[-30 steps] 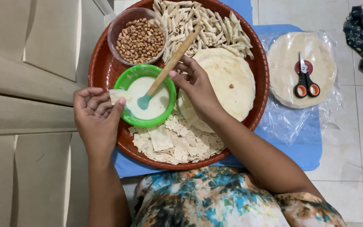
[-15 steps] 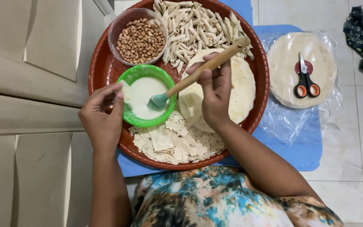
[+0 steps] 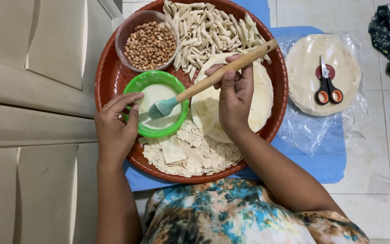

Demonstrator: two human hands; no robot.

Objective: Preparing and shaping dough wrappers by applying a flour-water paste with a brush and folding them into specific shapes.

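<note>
My right hand grips the wooden handle of a pastry brush; its teal bristles dip into white paste in a green bowl. My left hand rests on the bowl's left rim, steadying it. Under my right hand lies a round flat dough sheet. All of this sits on a big reddish-brown round tray. Small cut dough squares are heaped at the tray's near side.
A clear bowl of peanuts and a pile of rolled dough tubes fill the tray's far side. To the right, a plastic-wrapped stack of round sheets carries orange-handled scissors on a blue mat. Beige cabinet doors stand at left.
My right hand has swung the brush handle from upright to pointing right, bristles staying in the green bowl. My left hand shifted slightly along the bowl's rim.
</note>
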